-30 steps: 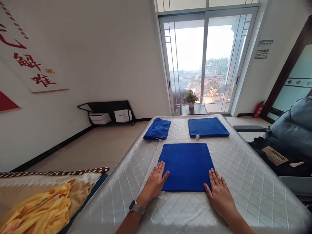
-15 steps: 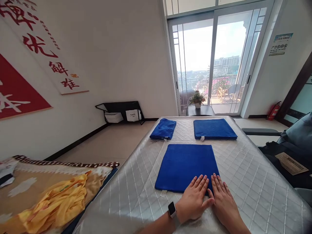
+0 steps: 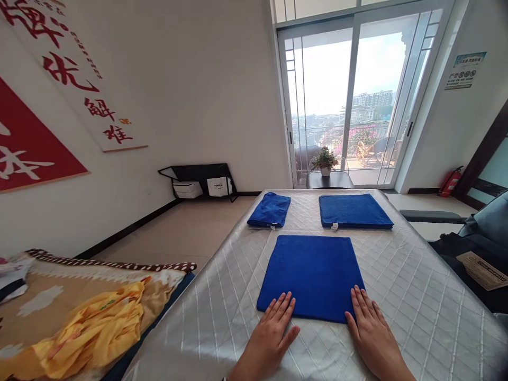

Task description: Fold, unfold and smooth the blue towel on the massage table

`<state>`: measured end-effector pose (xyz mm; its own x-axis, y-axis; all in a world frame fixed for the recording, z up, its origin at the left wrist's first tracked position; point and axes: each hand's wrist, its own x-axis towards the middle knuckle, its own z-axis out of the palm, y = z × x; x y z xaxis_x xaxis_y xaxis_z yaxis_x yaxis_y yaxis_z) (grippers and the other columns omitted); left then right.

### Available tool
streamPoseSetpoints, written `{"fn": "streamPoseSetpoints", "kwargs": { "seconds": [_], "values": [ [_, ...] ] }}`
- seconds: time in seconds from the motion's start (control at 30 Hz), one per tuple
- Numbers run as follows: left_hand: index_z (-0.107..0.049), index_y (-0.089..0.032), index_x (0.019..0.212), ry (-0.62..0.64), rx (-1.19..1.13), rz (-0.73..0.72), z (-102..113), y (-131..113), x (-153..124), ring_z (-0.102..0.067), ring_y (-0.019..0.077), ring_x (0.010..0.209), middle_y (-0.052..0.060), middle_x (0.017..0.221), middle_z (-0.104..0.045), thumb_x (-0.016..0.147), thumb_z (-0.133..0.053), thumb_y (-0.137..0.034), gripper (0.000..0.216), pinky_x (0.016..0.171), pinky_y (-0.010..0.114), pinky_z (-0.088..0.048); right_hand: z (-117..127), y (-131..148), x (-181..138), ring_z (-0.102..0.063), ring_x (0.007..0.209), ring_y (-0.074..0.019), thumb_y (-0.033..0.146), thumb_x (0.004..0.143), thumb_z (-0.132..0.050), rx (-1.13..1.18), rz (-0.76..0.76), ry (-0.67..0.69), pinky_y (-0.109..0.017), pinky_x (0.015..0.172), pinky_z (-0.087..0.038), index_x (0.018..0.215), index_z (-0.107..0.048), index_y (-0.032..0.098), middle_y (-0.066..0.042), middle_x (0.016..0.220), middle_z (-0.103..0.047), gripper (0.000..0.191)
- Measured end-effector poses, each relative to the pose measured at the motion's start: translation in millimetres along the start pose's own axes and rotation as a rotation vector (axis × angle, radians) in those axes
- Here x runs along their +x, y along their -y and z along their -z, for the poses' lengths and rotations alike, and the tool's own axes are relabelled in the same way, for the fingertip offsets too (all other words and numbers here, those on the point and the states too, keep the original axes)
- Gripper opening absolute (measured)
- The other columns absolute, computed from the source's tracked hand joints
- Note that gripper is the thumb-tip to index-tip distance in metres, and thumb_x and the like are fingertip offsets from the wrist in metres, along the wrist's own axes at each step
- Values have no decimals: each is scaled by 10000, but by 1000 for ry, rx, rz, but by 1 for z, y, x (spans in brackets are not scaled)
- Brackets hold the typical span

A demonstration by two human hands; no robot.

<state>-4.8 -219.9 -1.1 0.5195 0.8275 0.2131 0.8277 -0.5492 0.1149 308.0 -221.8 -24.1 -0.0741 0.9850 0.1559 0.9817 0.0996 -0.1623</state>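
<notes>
The folded blue cloth (image 3: 311, 275) lies flat on the near part of the table, over a shiny quilted cover (image 3: 428, 301), with two other folded blue cloths, the left one (image 3: 270, 210) and the right one (image 3: 357, 211), behind it. The left hand (image 3: 270, 338) rests with extended fingers across the near edge by its left corner; the right hand (image 3: 372, 330) lies the same way at the near right corner. Both are flattened and grasp nothing. The step looks like smoothing and squaring the fold, which calls for light, even pressure from flat fingers, sweeping outward from the middle toward the edges. Pushing harder on one side could skew the cloth or drag its top layer off those beneath, and the slick-looking cover may let everything slide, so short strokes suit best.
</notes>
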Motion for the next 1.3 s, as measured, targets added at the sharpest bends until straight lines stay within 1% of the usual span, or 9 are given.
{"fn": "streamPoseSetpoints", "kwargs": {
  "seconds": [0.23,0.4,0.53,0.63,0.73,0.87,1.13,1.23,1.3],
  "values": [
    [-396,-307,1545,-133,-62,11,2,-1,1,-472,237,1429,30,1567,-480,1029,-456,-482,548,1134,459,-478,10,2,-1,-206,1540,-231,520,1027,-212,-35,-3,45,-462,1258,-205,1580,-333,111,-92,1656,-255,698],
    [-613,-296,1383,-276,-24,-19,3,-3,-2,-627,254,1274,47,1414,-642,997,-533,-450,423,1015,446,-580,23,-3,1,-224,1534,-257,424,1026,-242,-189,-33,117,-506,1248,-209,1569,-363,133,-83,1650,-251,628],
    [-732,-256,1165,-432,-11,-27,-2,-2,-7,-739,229,1015,59,1116,-774,998,-538,-392,290,881,375,-634,44,-10,20,-245,1527,-285,348,1017,-274,-269,-126,125,-531,1239,-210,1541,-421,112,-113,1632,-304,594],
    [-734,-241,1137,-505,-16,8,-7,1,-9,-744,234,977,64,1053,-780,1003,-520,-399,298,866,382,-639,62,-4,46,-239,1531,-269,328,1021,-263,-243,-96,128,-508,1239,-208,1554,-395,108,-109,1639,-297,592],
    [-711,-259,1222,-468,-26,50,-9,2,-8,-716,248,1103,63,1197,-753,1003,-508,-423,341,938,409,-623,69,10,75,-231,1534,-252,324,1026,-242,-162,-42,134,-482,1239,-207,1571,-353,98,-109,1647,-282,600],
    [-656,-315,1338,-363,-18,85,-11,2,-7,-644,261,1254,32,1385,-663,1004,-479,-448,401,1010,447,-590,52,22,101,-176,1548,-251,357,1031,-247,-61,-5,138,-481,1243,-179,1584,-303,70,-130,1657,-256,625],
    [-785,-283,1072,-345,111,474,-5,21,-20,-744,261,1042,60,1181,-768,1009,-419,-441,403,914,439,-627,11,1,101,-122,1560,-247,455,1038,-208,-28,-78,117,-475,1253,-126,1607,-226,85,-102,1685,-175,679],
    [-781,-282,1059,-363,139,501,1,21,-15,-721,281,1099,73,1183,-765,1005,-433,-450,390,961,473,-602,8,-1,102,-122,1560,-242,461,1038,-201,-13,-85,112,-467,1254,-119,1607,-240,92,-100,1687,-173,680],
    [-747,-267,1166,-352,109,438,4,10,-3,-677,276,1195,76,1271,-728,1021,-411,-434,403,998,473,-585,8,-1,104,-120,1560,-243,459,1037,-202,-8,-90,110,-472,1253,-118,1607,-245,93,-98,1688,-171,678]
  ]
}}
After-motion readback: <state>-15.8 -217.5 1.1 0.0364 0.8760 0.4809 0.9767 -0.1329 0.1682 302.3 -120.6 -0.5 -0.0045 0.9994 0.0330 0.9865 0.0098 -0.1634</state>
